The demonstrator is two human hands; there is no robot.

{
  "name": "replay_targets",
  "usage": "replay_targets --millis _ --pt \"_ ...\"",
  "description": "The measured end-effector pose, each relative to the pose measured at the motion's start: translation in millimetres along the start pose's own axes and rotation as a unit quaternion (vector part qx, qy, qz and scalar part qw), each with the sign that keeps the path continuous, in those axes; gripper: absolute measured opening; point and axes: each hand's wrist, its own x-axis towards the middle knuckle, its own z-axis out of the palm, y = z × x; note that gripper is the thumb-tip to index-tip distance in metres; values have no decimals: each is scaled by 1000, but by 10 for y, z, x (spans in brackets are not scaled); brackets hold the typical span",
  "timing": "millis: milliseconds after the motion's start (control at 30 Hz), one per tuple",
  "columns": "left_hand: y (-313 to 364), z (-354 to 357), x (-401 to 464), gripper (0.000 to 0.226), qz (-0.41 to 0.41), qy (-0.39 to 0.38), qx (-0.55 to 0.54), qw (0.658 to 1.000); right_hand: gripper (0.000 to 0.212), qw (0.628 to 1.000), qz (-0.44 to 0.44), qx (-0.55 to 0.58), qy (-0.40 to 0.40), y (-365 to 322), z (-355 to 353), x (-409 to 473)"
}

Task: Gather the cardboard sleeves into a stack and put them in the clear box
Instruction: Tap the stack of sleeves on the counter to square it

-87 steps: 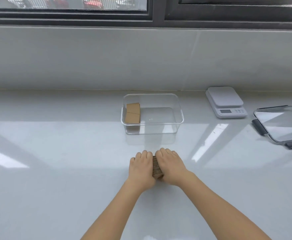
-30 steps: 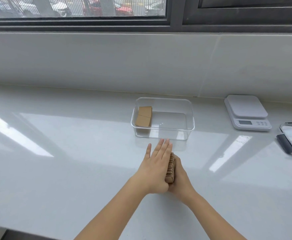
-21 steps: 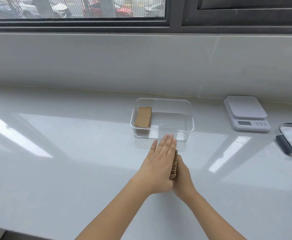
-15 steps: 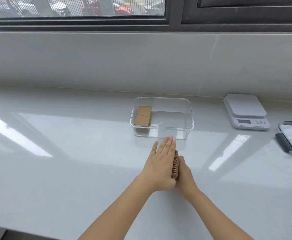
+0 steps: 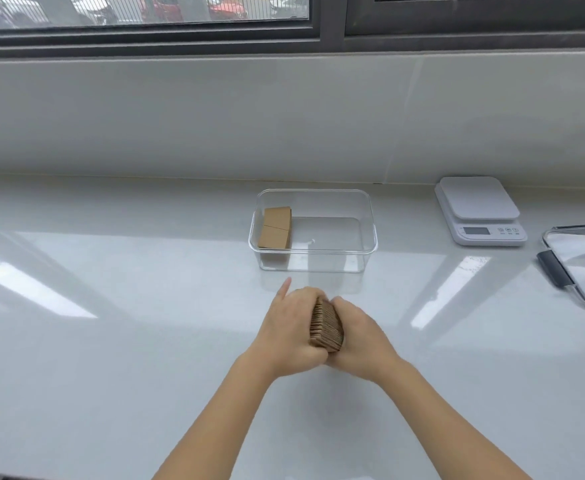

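A stack of brown cardboard sleeves stands on edge on the white counter, pressed between both my hands. My left hand clasps its left face, index finger sticking out forward. My right hand grips the right face. Just beyond the hands sits the clear box, open on top. Inside it, at the left end, leans another bundle of cardboard sleeves. The rest of the box floor is bare.
A white kitchen scale stands at the back right. A clear lid with dark clips lies at the right edge. A tiled wall and window rise behind the counter.
My left hand went from flat with straight fingers to curled around the stack. The stack now shows more of its top edge between the hands.
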Motion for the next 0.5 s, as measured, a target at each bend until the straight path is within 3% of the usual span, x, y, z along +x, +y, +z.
replay_targets --millis 100,167,300,500 --pt "-151 -29 -4 72 -23 0 15 1000 43 960 -74 -268 1 -114 -192 173" --pt "-264 122 -18 90 -42 -43 56 997 50 929 -47 -364 -43 -100 -129 269" --pt "-499 504 -46 113 -90 -142 118 979 58 919 8 -378 -109 48 126 306" --pt "-575 555 -11 110 -79 -152 158 972 54 918 7 -385 -99 67 118 302"
